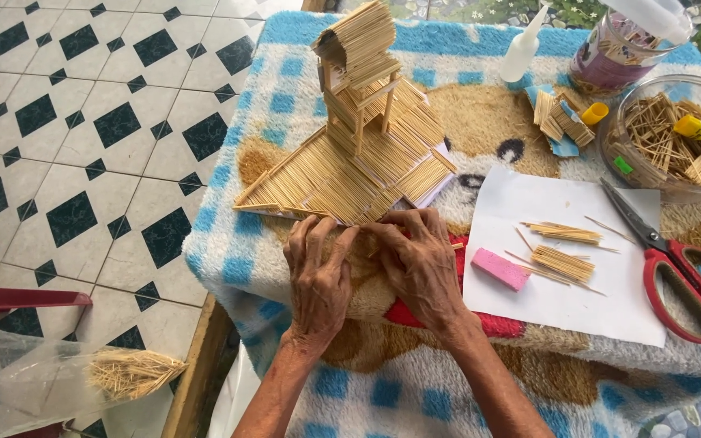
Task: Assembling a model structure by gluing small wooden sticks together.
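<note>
- We see left hand (318, 272) and right hand (419, 268) side by side at 6 o'clock, fingertips pinched together on toothpicks at the near edge of the toothpick house model (350, 154); the right hand grasps a thin stick, what the left grips we cannot tell.
- Model sits at 12 o'clock from the hands, on the fleece blanket (285, 97), its base rim touching the fingertips.
- Paper sheet (529, 203) at 3 o'clock carries toothpick bundles (563, 261), pink eraser block (499, 269), red scissors (683, 268).
- Farther, at 1–2 o'clock: glue bottle (523, 49), clear bowl of sticks (667, 138).
- Risk, our judgement: pressing too hard could flex the base and topple the upright tower.
</note>
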